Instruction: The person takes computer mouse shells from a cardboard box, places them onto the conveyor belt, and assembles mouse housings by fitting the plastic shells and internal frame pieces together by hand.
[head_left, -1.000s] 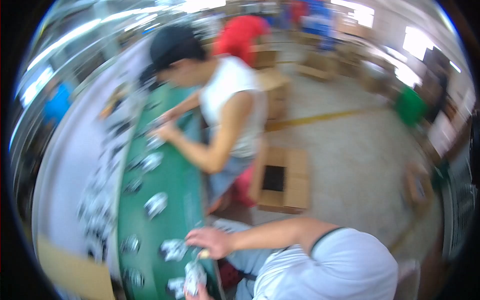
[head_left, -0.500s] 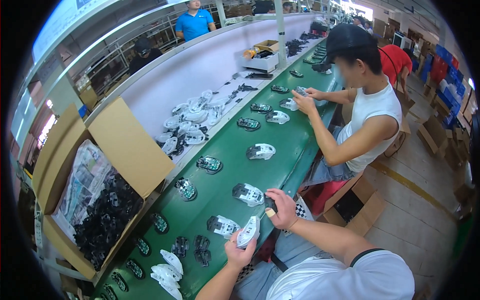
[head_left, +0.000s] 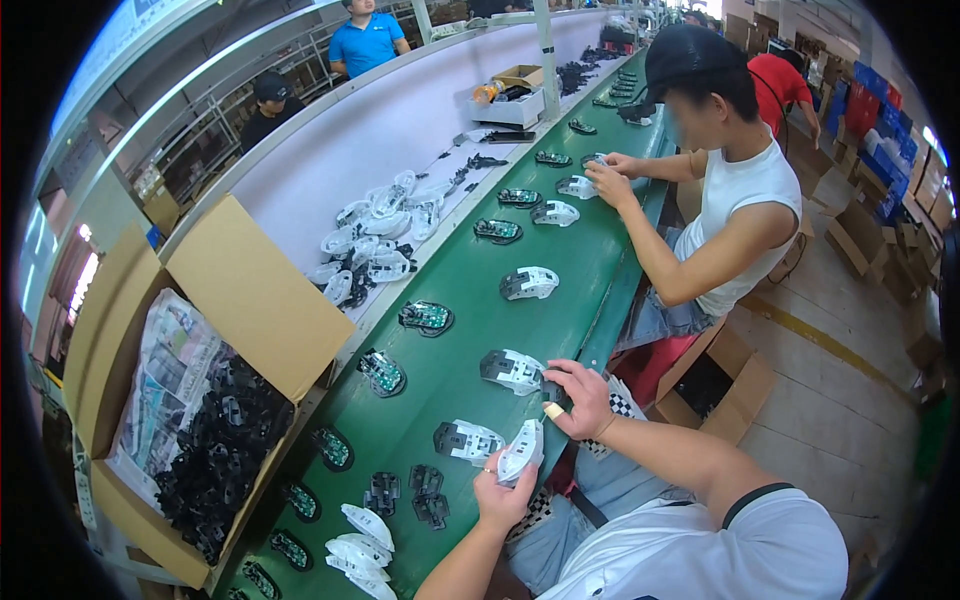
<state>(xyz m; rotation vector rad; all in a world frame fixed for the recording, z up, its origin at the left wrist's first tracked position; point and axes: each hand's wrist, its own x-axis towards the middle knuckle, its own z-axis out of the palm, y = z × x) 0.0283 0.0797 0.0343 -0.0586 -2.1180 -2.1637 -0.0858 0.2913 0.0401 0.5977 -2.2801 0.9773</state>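
Note:
My left hand (head_left: 507,492) is closed around a white mouse top shell (head_left: 522,450), held at the near edge of the green belt. Just right of it, my right hand (head_left: 586,402) has its thumb and fingers round a small dark plastic part (head_left: 553,391), partly hidden by the fingers. Beside my hands, a white-and-black mouse shell (head_left: 470,441) lies on the belt, and a similar mouse shell (head_left: 513,371) sits farther along. To the left lie black plastic parts (head_left: 428,495) and a stack of white shells (head_left: 360,553).
The green belt (head_left: 465,345) carries a row of mouse bases with circuit boards (head_left: 382,372). An open carton (head_left: 262,300) of black parts stands at left. White shells (head_left: 385,235) are heaped beyond the belt. A co-worker (head_left: 725,190) sits at right, near a floor carton (head_left: 745,370).
The view has shifted a little, and the nearer belt items appear farther right. Both hands keep their holds, with the white shell and dark part still close together.

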